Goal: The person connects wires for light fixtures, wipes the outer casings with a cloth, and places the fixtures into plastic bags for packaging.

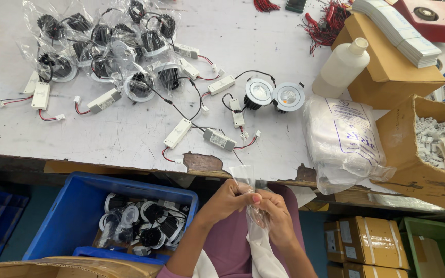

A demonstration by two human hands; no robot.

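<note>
Now, head view: only one camera, looking down at the bench edge and at my lap.
Left hand: my left hand [227,198] is closed in a pinch on the top edge of a clear plastic bag [247,193]; the fingers are curled, not spread.
Right hand: my right hand [274,216] is also closed on the same bag, a little lower, touching the left hand.
Bag position: it stands up between both hands, just below the edge of the table [130,139], over my lap; I cannot tell if its mouth is open.
White sheet: something white [263,257] hangs under the hands, maybe more bags; too unclear to say.
Nearest lamps: two bare round lamps [274,95] lie side by side on the table, well apart from the hands, with black wires and white driver boxes [177,133] around them.
Packed pile: bagged lamps [109,51] lie at the far left of the table.
Blue crate: a blue crate [86,206] with more lamps stands near my left elbow, below the table.
Risk, grip: I judge the thin film can slip or tear if both pinches pull apart too hard.
Risk, wires: the loose wires cross each other, so lifting one lamp may drag a neighbour off the edge.
Risk, bottle: the white bottle [342,67] leans on a cardboard box [387,72]; a knock may tip it.
</note>
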